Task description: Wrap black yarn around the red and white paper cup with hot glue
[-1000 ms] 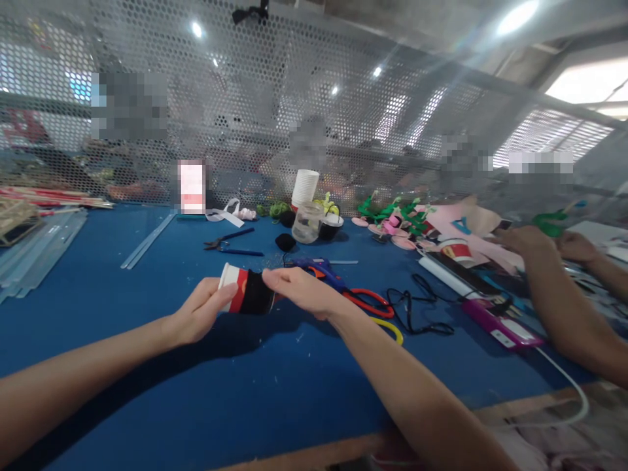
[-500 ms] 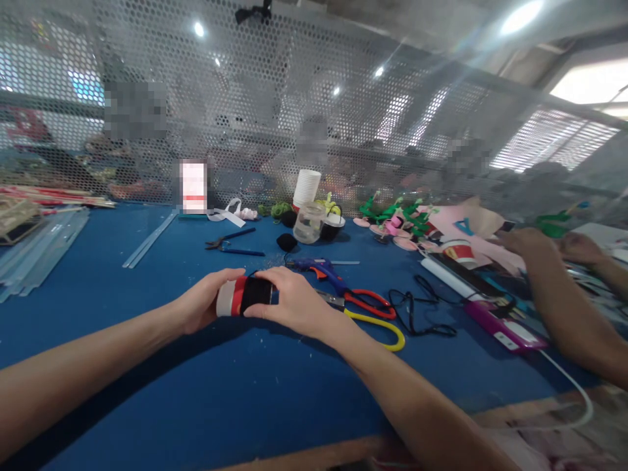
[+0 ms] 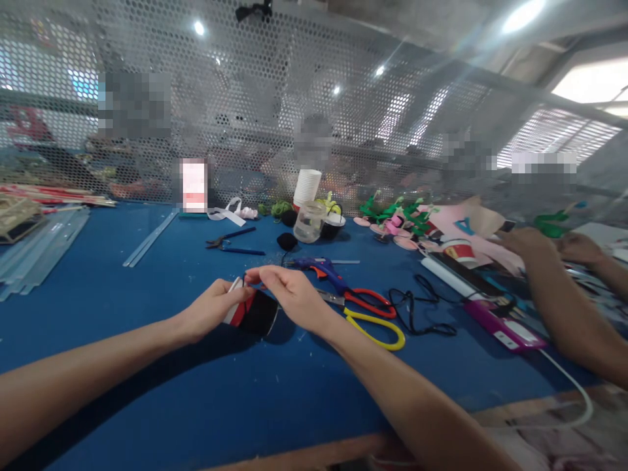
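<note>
My left hand (image 3: pixel 209 311) is closed around a paper cup (image 3: pixel 238 314), red and white, with black yarn (image 3: pixel 259 315) wound round its base half. The cup lies tilted, its white rim up and to the left. My right hand (image 3: pixel 294 294) is above the cup, fingers pinched near the rim, where a thin black strand shows. Just beyond, a black yarn ball (image 3: pixel 287 242) rests on the blue table (image 3: pixel 196 405). Right of my right hand lie a blue glue gun (image 3: pixel 324 269) and scissors (image 3: pixel 375 320) with red and yellow handles.
Pliers (image 3: pixel 235 242), a clear plastic cup (image 3: pixel 309 222) and stacked white cups (image 3: pixel 307 188) stand or lie farther back. Clear glue sticks (image 3: pixel 44 252) are at left. A power strip (image 3: pixel 505 327) and another person's arm (image 3: pixel 564 294) are at right. A perforated metal screen (image 3: pixel 275 111) closes the back.
The cup has turned so its wound base points down and right. My right hand has moved off the cup's base and up to the strand near the rim.
</note>
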Action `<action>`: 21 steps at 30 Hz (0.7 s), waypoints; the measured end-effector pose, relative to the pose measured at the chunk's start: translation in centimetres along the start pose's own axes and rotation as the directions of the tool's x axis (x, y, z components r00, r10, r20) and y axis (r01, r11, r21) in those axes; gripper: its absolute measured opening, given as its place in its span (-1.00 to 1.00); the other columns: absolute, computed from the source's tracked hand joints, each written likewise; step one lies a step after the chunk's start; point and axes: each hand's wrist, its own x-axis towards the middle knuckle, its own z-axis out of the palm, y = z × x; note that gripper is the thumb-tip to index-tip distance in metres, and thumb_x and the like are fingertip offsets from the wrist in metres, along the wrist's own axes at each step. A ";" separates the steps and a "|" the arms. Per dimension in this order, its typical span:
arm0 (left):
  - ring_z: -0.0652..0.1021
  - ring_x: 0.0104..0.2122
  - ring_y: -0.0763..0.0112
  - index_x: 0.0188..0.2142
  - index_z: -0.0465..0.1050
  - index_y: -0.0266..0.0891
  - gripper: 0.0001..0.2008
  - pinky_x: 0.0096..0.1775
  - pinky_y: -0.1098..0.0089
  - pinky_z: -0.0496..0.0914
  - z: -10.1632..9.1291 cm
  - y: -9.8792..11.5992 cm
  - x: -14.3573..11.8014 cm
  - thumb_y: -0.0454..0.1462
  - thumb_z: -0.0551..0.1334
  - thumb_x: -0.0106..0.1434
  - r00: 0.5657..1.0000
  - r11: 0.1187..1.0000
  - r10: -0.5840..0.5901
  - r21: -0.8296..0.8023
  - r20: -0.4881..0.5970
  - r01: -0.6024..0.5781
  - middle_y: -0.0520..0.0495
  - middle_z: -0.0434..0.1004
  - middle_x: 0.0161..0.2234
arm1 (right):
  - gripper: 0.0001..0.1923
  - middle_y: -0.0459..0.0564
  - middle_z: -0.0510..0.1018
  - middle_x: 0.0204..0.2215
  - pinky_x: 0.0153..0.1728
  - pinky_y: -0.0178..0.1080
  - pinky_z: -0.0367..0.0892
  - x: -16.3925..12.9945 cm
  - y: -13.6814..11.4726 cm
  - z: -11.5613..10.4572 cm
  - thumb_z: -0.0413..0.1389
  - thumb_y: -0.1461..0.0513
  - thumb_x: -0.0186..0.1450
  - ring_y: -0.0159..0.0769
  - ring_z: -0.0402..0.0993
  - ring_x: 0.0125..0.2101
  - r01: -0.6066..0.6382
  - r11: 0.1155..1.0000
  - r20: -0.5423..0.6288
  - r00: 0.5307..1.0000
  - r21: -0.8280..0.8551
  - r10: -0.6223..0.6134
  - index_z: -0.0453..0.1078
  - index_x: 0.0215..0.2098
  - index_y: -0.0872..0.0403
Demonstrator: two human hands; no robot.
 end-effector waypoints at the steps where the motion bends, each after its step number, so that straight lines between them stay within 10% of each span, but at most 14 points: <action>1: 0.06 -0.75 0.66 -0.72 0.13 -0.28 -0.68 -0.66 0.53 -0.07 0.0 0.1 0.0 -0.11 0.08 -0.01 1.000 1.000 -0.002 0.005 -0.009 0.002 0.19 0.05 -0.79 | -0.71 0.02 0.49 -0.41 -0.33 -0.35 0.29 0.1 0.0 -0.2 -0.14 0.18 0.22 -0.41 0.40 -0.37 -0.052 0.999 -0.034 0.998 -0.001 0.052 0.35 -0.34 0.17; 9: 0.18 -0.74 0.60 -0.71 0.21 -0.27 -0.69 -0.65 0.54 0.04 -0.6 0.0 0.5 -0.12 0.06 0.01 0.992 0.998 -0.042 -0.044 -0.121 0.037 0.13 0.17 -0.77 | -0.79 -0.18 0.32 -0.74 -0.79 -0.48 0.03 0.9 -0.5 -4.8 0.02 0.16 0.10 -0.61 0.09 -0.80 -0.229 0.973 -0.218 0.948 0.033 0.230 0.31 -0.55 0.16; 16: 0.22 -0.74 0.58 -0.75 0.23 -0.26 -0.70 -0.65 0.55 0.07 -0.9 -0.2 0.8 -0.15 0.06 0.00 0.978 0.996 -0.058 -0.076 -0.202 0.043 0.12 0.20 -0.78 | -0.90 -0.09 0.42 -0.66 -0.66 -0.42 0.21 0.8 -0.3 -10.6 -0.04 0.25 0.13 -0.49 0.31 -0.68 -0.140 0.989 -0.543 0.835 -0.050 0.090 0.22 -0.46 0.15; 21: 0.24 -0.73 0.58 -0.75 0.24 -0.26 -0.71 -0.64 0.56 0.10 -0.6 0.3 0.7 -0.17 0.06 0.01 0.976 0.994 -0.085 -0.078 -0.202 0.070 0.11 0.22 -0.78 | -0.93 0.00 0.51 -0.54 -0.50 -0.34 0.26 -0.2 0.7 -11.7 -0.05 0.27 0.12 -0.38 0.40 -0.49 -0.292 0.926 -0.447 0.880 -0.241 0.161 0.20 -0.43 0.14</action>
